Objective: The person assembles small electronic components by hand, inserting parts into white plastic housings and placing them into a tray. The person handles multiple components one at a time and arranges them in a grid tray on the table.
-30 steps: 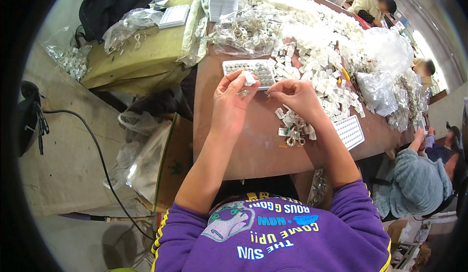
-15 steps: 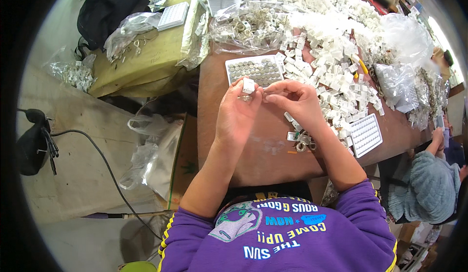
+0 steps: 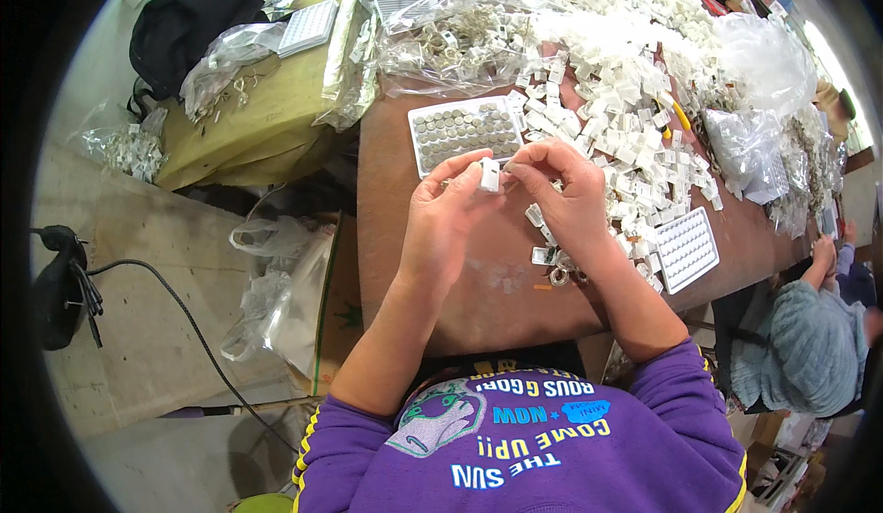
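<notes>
A small white plastic block [image 3: 489,176] with a dark slot in its face is pinched between the thumb and fingers of my left hand [image 3: 441,223]. Close beside it, at its right, the thumb and forefinger of my right hand [image 3: 568,191] press together; whatever they hold is too small to make out. Just beyond both hands lies a white tray [image 3: 417,148] filled with rows of round grey discs [image 3: 467,127]. Metal rings [image 3: 559,276] and a few white pieces lie near my right wrist.
A large heap of white plastic pieces [image 3: 607,127] spreads across the brown table [image 3: 405,311]. A second white tray [image 3: 687,248] lies at the right, and yellow-handled pliers [image 3: 681,116] rest in the heap. Clear bags [image 3: 750,150] stand farther right. Another person [image 3: 796,347] sits there.
The white block has turned and moved right and slightly down, nearer to my right fingertips. My right hand has risen a little, its fingers still pinched. The whole view has shifted slightly.
</notes>
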`<state>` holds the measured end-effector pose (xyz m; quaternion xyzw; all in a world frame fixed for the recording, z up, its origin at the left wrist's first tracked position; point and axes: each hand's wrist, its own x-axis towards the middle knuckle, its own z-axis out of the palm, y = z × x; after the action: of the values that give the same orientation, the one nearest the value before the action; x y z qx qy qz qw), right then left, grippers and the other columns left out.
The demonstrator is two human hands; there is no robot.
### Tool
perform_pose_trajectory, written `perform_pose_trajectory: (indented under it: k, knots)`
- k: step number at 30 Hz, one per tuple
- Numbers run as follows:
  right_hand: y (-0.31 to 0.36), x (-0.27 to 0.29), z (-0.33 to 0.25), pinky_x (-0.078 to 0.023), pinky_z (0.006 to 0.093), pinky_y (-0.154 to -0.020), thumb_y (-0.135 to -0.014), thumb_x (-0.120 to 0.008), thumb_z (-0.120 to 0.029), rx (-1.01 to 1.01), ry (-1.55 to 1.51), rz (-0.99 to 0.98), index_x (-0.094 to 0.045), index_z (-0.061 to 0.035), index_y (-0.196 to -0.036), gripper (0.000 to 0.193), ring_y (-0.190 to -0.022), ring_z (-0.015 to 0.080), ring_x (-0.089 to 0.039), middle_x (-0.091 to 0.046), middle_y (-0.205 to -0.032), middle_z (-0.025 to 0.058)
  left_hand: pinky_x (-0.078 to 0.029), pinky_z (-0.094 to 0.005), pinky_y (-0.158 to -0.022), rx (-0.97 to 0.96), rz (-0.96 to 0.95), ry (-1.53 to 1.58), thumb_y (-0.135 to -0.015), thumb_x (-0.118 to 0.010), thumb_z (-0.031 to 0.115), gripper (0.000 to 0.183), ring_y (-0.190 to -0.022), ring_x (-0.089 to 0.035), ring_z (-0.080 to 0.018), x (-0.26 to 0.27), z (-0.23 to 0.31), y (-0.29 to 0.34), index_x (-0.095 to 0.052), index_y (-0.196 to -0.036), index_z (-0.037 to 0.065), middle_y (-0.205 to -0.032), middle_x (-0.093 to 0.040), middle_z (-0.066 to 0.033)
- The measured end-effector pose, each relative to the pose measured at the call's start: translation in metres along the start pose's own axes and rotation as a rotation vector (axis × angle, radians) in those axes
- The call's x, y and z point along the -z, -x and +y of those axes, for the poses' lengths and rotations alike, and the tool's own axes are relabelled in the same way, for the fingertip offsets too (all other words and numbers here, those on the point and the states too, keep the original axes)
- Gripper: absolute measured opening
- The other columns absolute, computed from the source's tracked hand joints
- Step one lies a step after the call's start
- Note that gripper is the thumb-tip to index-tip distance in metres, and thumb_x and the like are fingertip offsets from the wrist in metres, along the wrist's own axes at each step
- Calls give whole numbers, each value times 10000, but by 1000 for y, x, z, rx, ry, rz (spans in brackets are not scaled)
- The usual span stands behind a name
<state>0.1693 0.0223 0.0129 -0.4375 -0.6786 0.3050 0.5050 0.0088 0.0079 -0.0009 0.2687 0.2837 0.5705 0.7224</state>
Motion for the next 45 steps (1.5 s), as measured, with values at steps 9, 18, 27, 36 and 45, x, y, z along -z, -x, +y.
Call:
perform_pose_trajectory:
  k: [9, 18, 27, 36, 45]
  knots:
    - [2, -2, -1, -481, 272, -595, -799, -669, 2, 1, -32, 55, -640, -5, -843, 53, -648, 166, -613, -624, -737, 81, -524, -332, -880, 18, -38, -61, -968, -530, 110, 277, -986, -621, -166, 2, -1, 0, -546, -1210, -23, -1077, -632, -97]
    - [4, -4, -3, -483, 275, -594, -793, -684, -12, 58, 38, 100, -638, -13, -838, 65, -667, 162, -609, -625, -766, 82, -522, -303, -850, 48, -27, -11, -954, -568, 122, 253, -970, -613, -136, 0, -2, 2, -586, -1172, -5, -1093, -634, -78]
    - [4, -2, -7, -490, 225, -629, -803, -663, 46, 156, 75, -1, -632, 16, -821, 47, -721, 107, -607, -618, -840, 68, -506, -251, -812, -22, -47, -132, -929, -619, 128, 240, -915, -610, -99, 1, -2, 3, -628, -1128, -6, -1032, -661, -68]
    - [4, 3, -3, -483, 247, -609, -818, -648, 27, 105, 63, -1, -611, 6, -848, 52, -695, 136, -599, -607, -804, 70, -508, -315, -858, -31, -51, -137, -961, -560, 118, 245, -958, -628, -152, 2, -2, 1, -591, -1160, -22, -1069, -648, -99]
    - [5, -1, -9, -490, 272, -600, -811, -633, 59, 273, 218, 9, -580, 8, -858, 87, -671, 181, -601, -591, -806, 101, -486, -234, -805, -33, -21, -129, -934, -610, 144, 230, -880, -599, -85, -2, -2, 4, -643, -1104, -7, -991, -669, -47]
